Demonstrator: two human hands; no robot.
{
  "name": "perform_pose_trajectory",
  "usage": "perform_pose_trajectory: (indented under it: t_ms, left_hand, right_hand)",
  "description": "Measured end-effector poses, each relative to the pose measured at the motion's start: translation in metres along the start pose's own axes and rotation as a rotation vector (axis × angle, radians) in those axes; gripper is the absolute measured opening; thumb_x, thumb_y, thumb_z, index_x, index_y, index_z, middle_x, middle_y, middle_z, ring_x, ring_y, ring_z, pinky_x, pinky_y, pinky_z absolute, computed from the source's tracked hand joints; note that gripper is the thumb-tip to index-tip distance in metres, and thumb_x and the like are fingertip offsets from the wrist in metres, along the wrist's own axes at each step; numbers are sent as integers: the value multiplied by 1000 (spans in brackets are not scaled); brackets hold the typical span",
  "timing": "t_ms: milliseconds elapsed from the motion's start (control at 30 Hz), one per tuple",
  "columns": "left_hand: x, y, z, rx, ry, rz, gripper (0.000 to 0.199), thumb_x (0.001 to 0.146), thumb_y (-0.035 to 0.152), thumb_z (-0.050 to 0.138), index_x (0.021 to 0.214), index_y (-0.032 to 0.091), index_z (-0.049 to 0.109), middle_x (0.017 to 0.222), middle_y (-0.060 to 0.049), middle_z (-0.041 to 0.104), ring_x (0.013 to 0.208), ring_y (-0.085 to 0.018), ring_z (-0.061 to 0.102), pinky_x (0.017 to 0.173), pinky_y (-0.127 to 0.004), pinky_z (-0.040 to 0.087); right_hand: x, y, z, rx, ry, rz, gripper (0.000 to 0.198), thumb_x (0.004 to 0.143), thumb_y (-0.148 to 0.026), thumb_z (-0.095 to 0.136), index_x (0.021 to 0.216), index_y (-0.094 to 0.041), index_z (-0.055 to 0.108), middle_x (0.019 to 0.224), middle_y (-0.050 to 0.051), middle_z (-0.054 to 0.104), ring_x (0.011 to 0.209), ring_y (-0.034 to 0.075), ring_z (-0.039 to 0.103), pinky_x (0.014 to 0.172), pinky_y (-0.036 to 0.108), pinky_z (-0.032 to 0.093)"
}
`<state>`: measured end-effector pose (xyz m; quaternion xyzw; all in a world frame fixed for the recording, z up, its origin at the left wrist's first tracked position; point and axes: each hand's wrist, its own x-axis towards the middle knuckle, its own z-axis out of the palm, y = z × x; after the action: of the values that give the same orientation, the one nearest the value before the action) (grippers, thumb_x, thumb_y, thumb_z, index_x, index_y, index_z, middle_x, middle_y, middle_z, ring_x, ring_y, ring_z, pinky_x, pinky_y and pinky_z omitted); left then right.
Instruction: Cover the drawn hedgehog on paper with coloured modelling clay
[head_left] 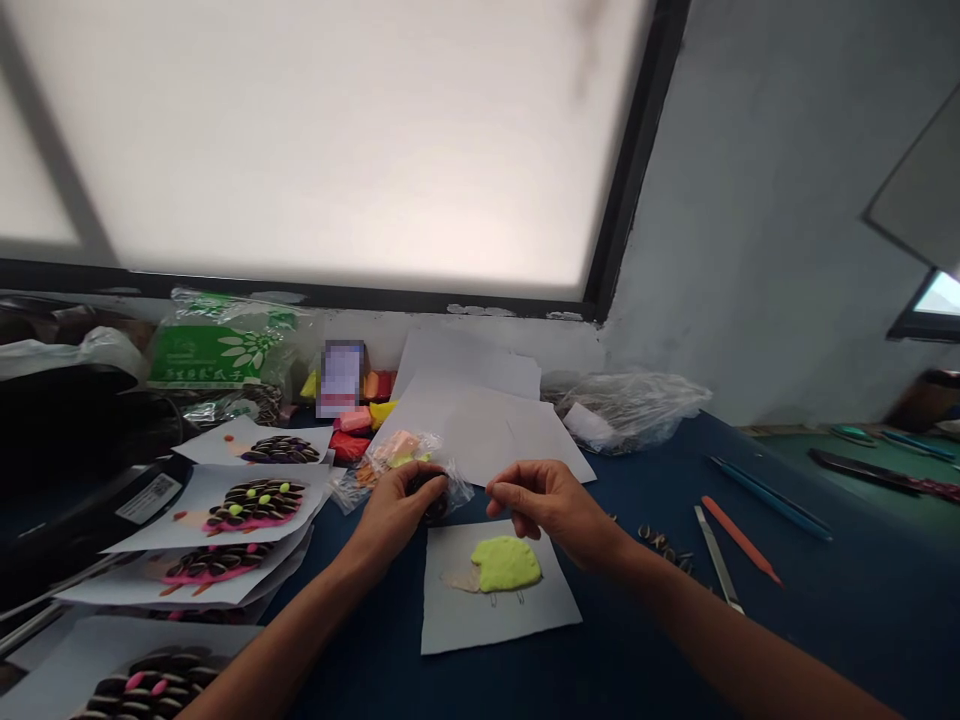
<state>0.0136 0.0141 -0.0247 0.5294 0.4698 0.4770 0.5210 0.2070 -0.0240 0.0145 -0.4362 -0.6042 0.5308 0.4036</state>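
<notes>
A white paper card (501, 632) lies in front of me, with a flattened yellow-green clay shape (506, 565) on it. At that shape's left end is a pale beige clay point (459, 580), and two small legs are drawn below. My left hand (399, 508) is above the card's upper left corner, fingers curled round a dark lump (435, 497) whose exact kind I cannot make out. Over the card's upper right, my right hand (546, 503) is closed in a pinch, thumb against forefinger. Whatever may be between those fingertips is too small to tell.
Finished hedgehog cards (259, 500) with sunflower seeds are stacked left. Behind are a green seed bag (217, 345), clay packets (351, 445), white paper sheets (487, 430) and a plastic bag (637, 405). Loose seeds (664, 548), an orange tool (741, 540) and a metal tool (718, 560) lie right.
</notes>
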Motion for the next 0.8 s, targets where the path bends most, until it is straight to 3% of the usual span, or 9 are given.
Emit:
perform_pose_trajectory:
  t_ms: [200, 500, 667, 800]
  left_hand:
    - [0, -1, -1, 17, -14, 0, 43, 58, 48, 71, 85, 14, 66, 62, 2, 63, 59, -15, 57, 59, -26, 45]
    - [0, -4, -3, 45, -37, 14, 45, 60, 49, 71, 88, 13, 67, 67, 0, 64, 64, -16, 57, 62, -27, 44]
    - [1, -3, -3, 45, -36, 15, 44, 60, 49, 71, 87, 14, 67, 67, 0, 64, 65, -16, 56, 62, -27, 44]
    - [0, -3, -3, 44, -43, 14, 44, 60, 49, 71, 86, 14, 67, 65, 1, 63, 63, -16, 55, 60, -27, 44]
  right_hand:
    - [0, 0, 1, 31, 1, 6, 26, 78, -39, 72, 77, -16, 61, 71, 3, 71, 45, 6, 52, 44, 19, 37]
    - [-3, -3, 3, 94, -18, 45, 22, 81, -30, 65, 97, -15, 67, 89, 7, 75, 62, 12, 68, 51, 20, 49]
    - [-4, -5, 6, 86, 5, 37, 8, 77, -19, 58, 74, -15, 63, 82, 5, 74, 55, 9, 65, 49, 18, 47]
    - [-4, -7, 6, 82, 18, 63, 7, 78, -19, 59, 77, -14, 64, 79, 4, 74, 55, 10, 66, 52, 20, 51]
